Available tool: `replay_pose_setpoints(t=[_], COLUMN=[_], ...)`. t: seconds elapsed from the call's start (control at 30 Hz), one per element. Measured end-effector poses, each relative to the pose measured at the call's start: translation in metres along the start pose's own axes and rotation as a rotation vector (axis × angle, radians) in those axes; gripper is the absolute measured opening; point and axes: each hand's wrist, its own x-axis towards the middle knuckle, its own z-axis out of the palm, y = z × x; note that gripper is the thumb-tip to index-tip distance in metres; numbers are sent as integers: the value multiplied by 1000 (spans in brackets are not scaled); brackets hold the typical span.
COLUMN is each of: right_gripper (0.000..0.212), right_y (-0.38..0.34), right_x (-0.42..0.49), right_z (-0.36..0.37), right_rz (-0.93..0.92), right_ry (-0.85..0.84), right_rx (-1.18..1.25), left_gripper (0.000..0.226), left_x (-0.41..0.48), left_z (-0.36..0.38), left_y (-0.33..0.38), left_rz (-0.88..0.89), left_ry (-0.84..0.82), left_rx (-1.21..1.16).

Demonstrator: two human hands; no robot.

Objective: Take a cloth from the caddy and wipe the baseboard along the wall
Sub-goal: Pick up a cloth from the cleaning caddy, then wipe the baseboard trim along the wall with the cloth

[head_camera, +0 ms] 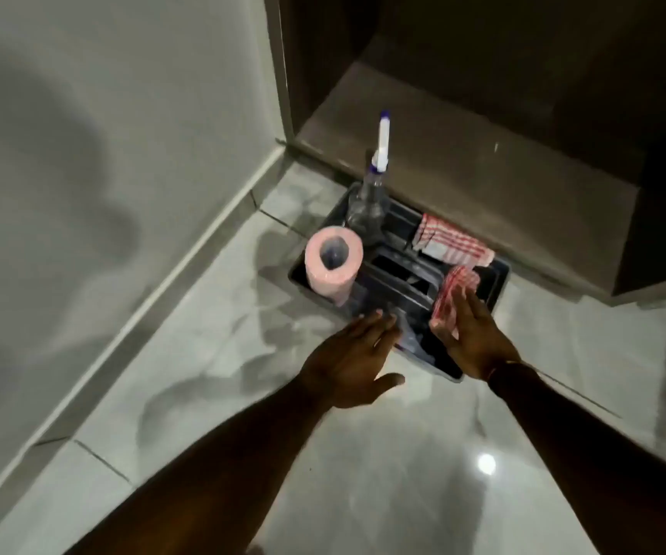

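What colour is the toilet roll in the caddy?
Pink. The toilet roll shows best in the head view, standing in the caddy.

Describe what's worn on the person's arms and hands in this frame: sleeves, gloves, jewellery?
Both forearms are bare up to the frame edge: no sleeves and no gloves. The left hand shows no ring or band. The right hand has a thin band at the wrist, reddish with a gold-toned glint; blur hides whether it is thread or metal.

Before you: a pink paper roll (333, 263) standing on end, a clear spray bottle (368, 206) upright just behind it with its white nozzle raised, a glossy tiled floor (363, 454), and a dark cabinet (483, 114) with an open recess.
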Motion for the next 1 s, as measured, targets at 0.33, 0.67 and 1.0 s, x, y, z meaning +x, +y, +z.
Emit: replay_pose_setpoints(t=[0.33,0.67,1.0], right_gripper=[75,93,92], right_y=[31,-7,-143], right_x=[81,-11,-113], right_z=[62,13,63], right_rz=[-42,-8,-174], right_ry=[243,342,167], right_rx=[-26,280,312], left_gripper=[92,105,96], left_x=[43,-44,-230], left_z=[88,34,3], left_y=[-36,-36,-75], left_rz=[-87,-177,-537], left_ry=[35,27,110], left_rx=[145,19,-25])
